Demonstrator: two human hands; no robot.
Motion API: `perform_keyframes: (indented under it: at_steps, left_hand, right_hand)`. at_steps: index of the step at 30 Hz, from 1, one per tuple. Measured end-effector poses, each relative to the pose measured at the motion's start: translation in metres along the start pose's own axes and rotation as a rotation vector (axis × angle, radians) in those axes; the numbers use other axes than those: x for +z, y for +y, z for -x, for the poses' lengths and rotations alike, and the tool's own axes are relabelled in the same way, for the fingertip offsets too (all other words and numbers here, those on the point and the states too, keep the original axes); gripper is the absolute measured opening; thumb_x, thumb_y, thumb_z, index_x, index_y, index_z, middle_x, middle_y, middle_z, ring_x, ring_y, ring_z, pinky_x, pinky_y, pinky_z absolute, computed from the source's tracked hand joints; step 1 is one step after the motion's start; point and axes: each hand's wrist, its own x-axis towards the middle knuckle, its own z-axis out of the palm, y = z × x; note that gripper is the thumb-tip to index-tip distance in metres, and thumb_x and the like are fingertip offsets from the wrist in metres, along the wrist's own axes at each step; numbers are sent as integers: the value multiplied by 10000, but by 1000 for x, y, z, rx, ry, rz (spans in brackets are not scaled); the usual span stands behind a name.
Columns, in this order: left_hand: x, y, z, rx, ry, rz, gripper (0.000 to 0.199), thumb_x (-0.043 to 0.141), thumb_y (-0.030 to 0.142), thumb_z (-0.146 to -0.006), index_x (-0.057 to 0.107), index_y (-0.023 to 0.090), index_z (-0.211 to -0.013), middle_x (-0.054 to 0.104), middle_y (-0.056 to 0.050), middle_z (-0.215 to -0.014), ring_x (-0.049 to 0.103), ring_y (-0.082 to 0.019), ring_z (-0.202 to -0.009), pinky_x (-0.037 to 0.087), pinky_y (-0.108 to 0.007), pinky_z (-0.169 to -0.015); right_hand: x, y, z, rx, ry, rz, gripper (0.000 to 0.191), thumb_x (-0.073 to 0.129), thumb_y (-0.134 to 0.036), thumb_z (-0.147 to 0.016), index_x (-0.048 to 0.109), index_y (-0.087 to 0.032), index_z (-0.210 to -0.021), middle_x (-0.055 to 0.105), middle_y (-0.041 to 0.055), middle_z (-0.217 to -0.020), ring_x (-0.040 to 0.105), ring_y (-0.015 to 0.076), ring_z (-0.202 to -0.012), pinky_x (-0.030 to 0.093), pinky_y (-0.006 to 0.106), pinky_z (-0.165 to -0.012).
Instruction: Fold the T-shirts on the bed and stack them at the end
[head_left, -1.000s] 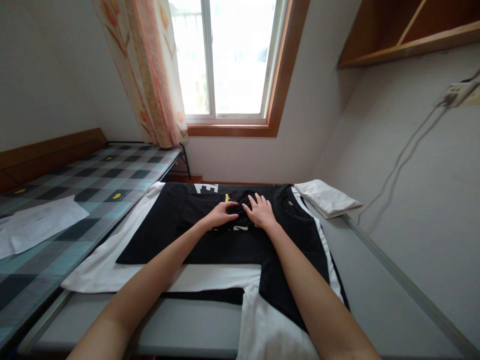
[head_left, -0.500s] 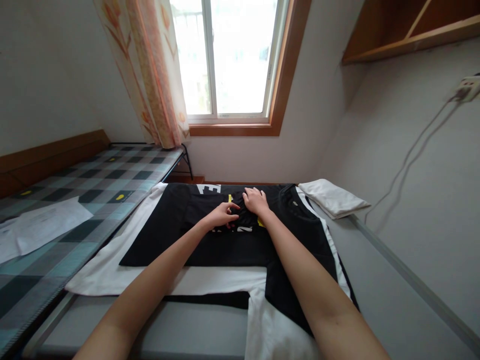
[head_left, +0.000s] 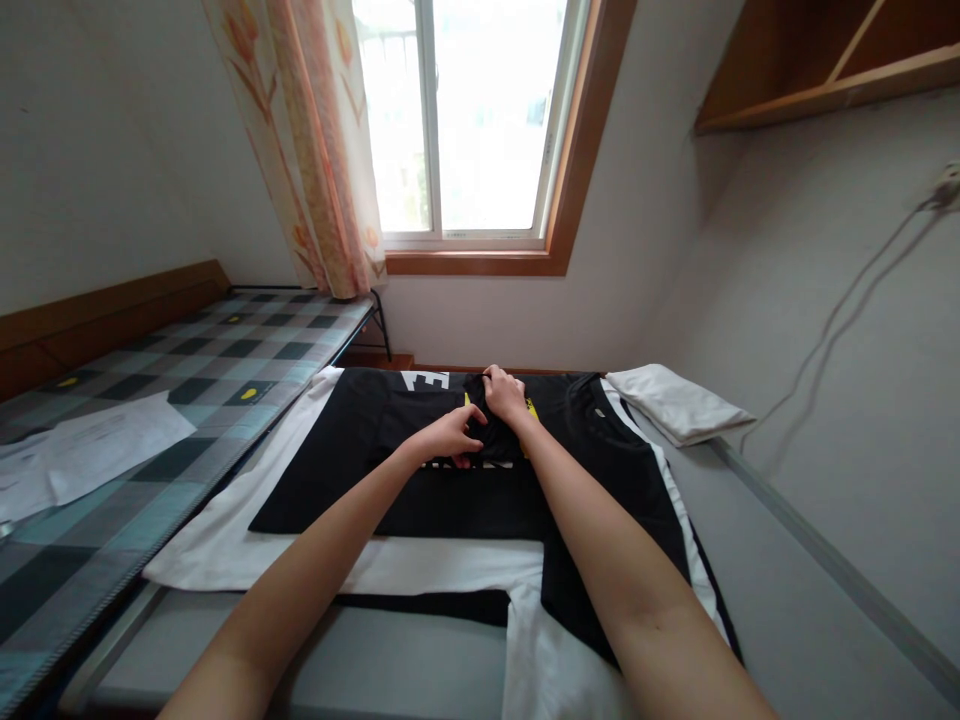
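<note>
The left hand (head_left: 446,437) is curved with thumb and forefinger spread apart at the left end of a black bundle (head_left: 495,438); its lower fingers are partly hidden, so I cannot tell what they touch; the right hand (head_left: 508,395) lies with bent fingers over the far side of the bundle, and whether it grips or only presses I cannot tell; the bundle sits between them on the middle of a black shirt (head_left: 465,508), well in from the near edge of that shirt, with yellow marks showing beside both hands; the black shirt lies flat over a white shirt (head_left: 450,565), whose border shows along the left and near sides, and whose sleeve runs out of view at the bottom; a grey strip of the table (head_left: 405,640) shows between the clothes and its near edge, and a broader grey stretch runs down the right side to a metal edge strip near the wall (head_left: 862,350); a folded white cloth (head_left: 679,402) lies at the far right, reaching over that strip; on the left, the bed (head_left: 285,345) stands close along the table, with papers (head_left: 105,450) on it.
</note>
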Motion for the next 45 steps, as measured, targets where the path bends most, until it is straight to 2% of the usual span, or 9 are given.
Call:
perform_keyframes:
  at_steps: [5,10,19,28,32,35,37,41,45]
  left_hand:
    - [-4,-3,0,47,40,-146,368,745,139,-688,581,172,-1015,476,105,-584,563,-88,-444,472,-179,-407]
    - [-6,-7,-2,32,57,-241,329,747,158,-655,611,166,-954,544,84,-593,572,-107,-440,443,-190,-402]
    - [-12,-14,-8,-26,-58,-117,346,753,191,-678,581,150,-974,540,84,-564,614,-138,-472,427,-195,-406]
    - [-25,-16,-6,22,-125,-90,375,807,293,-630,643,151,-936,567,61,-619,604,-118,-485,421,-184,-403]
    - [-30,-13,-6,66,23,-202,308,732,346,-718,668,159,-954,625,17,-664,641,-159,-594,500,-244,-499]
    - [-30,-12,-10,232,291,-373,223,682,340,-760,690,158,-888,690,-42,-803,670,-190,-747,541,-286,-660]
    - [-25,-15,-13,372,361,-409,248,631,340,-808,693,163,-970,709,-78,-979,671,-209,-912,538,-304,-801]
    - [-9,-26,-17,548,324,-529,500,541,462,-891,570,180,-1303,552,-122,-1386,459,-259,-1329,376,-387,-1095]
    - [3,-39,-16,463,216,-763,712,447,571,-918,286,224,-1518,333,-89,-1562,196,-279,-1472,153,-486,-1190]
  right_hand:
    - [2,-5,6,-65,-84,121,330,342,-315,-984,573,-208,-1194,600,120,-1263,514,258,-1176,322,410,-994]
    - [3,-5,14,-134,-29,121,386,355,-350,-982,553,-215,-1285,584,118,-1305,507,240,-1200,310,381,-1035]
    - [1,1,41,-198,-97,191,603,319,-529,-972,338,-255,-1509,275,91,-1586,217,281,-1449,154,469,-1157]
    - [2,-9,48,-166,-173,218,600,240,-582,-975,353,-314,-1500,241,71,-1600,190,306,-1458,133,516,-1155]
    - [2,-2,50,-221,-121,167,560,288,-517,-988,423,-259,-1467,314,83,-1571,230,283,-1447,168,486,-1158]
    - [-2,5,53,-227,-27,63,495,323,-446,-994,508,-233,-1400,439,74,-1498,346,239,-1390,257,404,-1135]
    - [-8,11,56,-156,58,0,463,332,-404,-992,543,-219,-1360,512,82,-1429,451,231,-1303,341,367,-1078]
    - [-26,29,63,54,163,-39,436,371,-353,-966,546,-208,-1338,575,116,-1327,550,264,-1167,425,370,-968]
    - [-41,52,67,257,27,-80,427,386,-443,-947,597,-209,-1235,652,133,-1171,613,282,-1071,458,375,-889]
